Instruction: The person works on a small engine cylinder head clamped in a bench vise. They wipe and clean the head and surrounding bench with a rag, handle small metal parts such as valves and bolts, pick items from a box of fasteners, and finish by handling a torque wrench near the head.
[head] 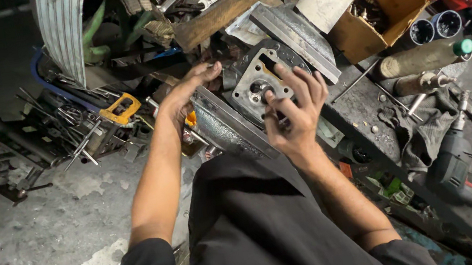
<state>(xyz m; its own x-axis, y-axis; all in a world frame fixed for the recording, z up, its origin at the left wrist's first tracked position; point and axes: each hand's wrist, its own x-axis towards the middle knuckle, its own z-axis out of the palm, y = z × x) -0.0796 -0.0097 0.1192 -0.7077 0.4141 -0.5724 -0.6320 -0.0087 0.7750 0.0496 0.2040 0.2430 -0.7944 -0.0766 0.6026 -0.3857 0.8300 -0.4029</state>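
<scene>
A grey metal engine cylinder head [255, 83] with a square flange and bolt holes stands on edge at the front of a cluttered workbench. My right hand [293, 109] is spread over its lower right face, fingertips touching the metal. My left hand [186, 93] reaches to its left side, fingers apart, resting against a flat steel bar [229, 126] that runs diagonally under the part. Neither hand closes around anything.
A cardboard box [378, 11] of metal parts sits at the back right, beside two small round tins [435, 27]. An electric drill [455, 160] and a rag [423, 131] lie at the right. Loose tools and a yellow-handled clamp [120, 109] pile up at the left. Concrete floor [30, 241] lies below.
</scene>
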